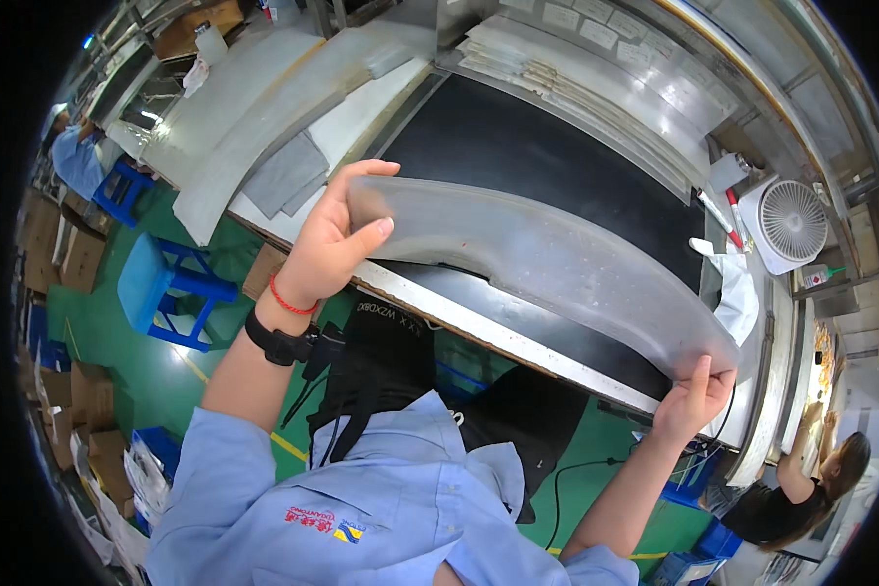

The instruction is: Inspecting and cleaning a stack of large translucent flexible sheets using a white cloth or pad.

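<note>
A long, translucent grey plastic sheet (547,249) spans the space between my hands above the bench. My left hand (337,234) grips its left end, thumb on top and fingers around the edge. At the lower right end, my right hand (695,398) pinches the sheet near its corner. The sheet looks curved, though the fisheye view bends edges too. Small pale specks show on its surface. Beneath it lies a black mat (518,127) on the white-edged bench, partly hidden by the sheet.
Behind the mat lies a stack of clear sheets (596,117). A white fan (786,223), markers (721,220) and a white cloth (737,293) sit at the right. More sheets (264,127) and grey cloths (288,174) lie left. A blue stool (171,288) stands on the green floor; other people sit at both sides.
</note>
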`<action>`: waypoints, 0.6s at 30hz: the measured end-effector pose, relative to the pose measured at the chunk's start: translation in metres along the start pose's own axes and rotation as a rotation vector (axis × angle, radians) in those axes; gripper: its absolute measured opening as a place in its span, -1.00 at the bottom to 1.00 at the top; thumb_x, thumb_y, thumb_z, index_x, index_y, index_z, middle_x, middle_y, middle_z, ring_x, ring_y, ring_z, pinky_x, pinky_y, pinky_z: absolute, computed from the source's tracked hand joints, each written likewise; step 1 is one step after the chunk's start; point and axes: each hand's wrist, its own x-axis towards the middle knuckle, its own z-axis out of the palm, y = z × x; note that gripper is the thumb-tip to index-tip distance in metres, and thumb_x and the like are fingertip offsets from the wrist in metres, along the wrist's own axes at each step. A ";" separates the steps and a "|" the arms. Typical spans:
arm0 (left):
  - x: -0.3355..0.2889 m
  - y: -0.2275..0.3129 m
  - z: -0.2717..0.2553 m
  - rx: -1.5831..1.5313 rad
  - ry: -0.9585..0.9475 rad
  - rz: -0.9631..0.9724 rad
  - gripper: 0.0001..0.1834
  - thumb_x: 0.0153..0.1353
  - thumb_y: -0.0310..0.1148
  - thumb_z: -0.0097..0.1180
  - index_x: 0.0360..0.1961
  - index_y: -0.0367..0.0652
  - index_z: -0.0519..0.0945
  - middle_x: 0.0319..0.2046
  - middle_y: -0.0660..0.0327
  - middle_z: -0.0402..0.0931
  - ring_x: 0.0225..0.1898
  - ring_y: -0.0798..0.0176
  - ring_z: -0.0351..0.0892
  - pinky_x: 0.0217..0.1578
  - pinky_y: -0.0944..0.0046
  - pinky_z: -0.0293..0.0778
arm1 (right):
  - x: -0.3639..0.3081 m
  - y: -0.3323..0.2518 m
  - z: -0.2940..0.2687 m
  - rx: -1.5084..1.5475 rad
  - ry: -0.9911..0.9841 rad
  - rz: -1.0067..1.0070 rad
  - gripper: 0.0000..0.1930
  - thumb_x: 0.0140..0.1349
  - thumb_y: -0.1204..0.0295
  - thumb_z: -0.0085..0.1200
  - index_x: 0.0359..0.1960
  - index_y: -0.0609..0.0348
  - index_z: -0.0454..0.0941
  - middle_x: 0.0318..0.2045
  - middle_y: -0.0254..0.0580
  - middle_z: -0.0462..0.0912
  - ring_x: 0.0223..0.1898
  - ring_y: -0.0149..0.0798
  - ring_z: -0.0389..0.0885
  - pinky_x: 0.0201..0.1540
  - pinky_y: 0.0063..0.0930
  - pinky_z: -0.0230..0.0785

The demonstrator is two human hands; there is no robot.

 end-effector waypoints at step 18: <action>0.013 -0.024 0.020 0.047 0.207 0.209 -0.72 0.12 -0.59 0.37 -0.20 -0.19 0.52 -0.28 0.32 0.55 -0.21 0.46 0.51 -0.15 0.41 0.44 | -0.013 -0.008 0.010 -0.043 0.079 -0.063 -0.72 0.25 0.49 0.24 -0.08 0.24 0.43 -0.16 -0.20 0.54 -0.12 -0.36 0.51 0.06 -0.42 0.37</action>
